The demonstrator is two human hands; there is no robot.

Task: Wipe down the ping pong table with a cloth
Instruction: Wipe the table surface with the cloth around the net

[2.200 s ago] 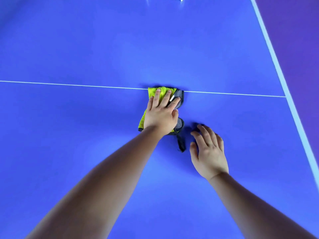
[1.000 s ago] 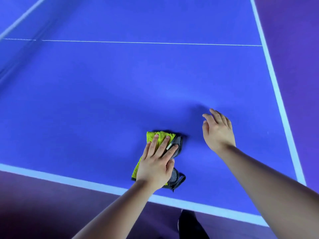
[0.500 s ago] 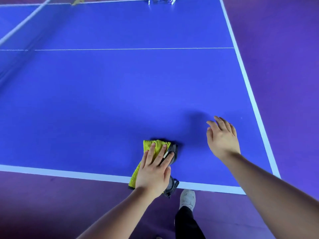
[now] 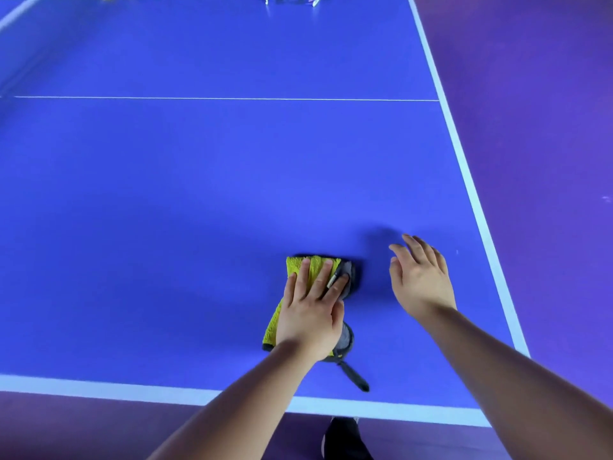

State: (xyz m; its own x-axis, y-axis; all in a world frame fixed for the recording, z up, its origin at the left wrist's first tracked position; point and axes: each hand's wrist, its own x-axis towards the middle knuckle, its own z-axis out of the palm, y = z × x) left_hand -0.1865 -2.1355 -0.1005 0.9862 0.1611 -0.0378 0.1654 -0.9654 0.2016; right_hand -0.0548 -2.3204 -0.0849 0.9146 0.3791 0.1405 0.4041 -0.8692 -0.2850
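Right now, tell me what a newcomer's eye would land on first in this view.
The yellow-green cloth stands out first, bright against the blue ping pong table, near its close edge. The left hand presses flat on it. The right hand is open beside it, toward the white border on the table's right side.

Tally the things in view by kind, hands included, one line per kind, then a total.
Hands: 2, the left hand flat on the cloth, the right hand open beside it.
Cloths: 1, yellow-green and grey.
Tables: 1, the blue ping pong table.
Total: 4
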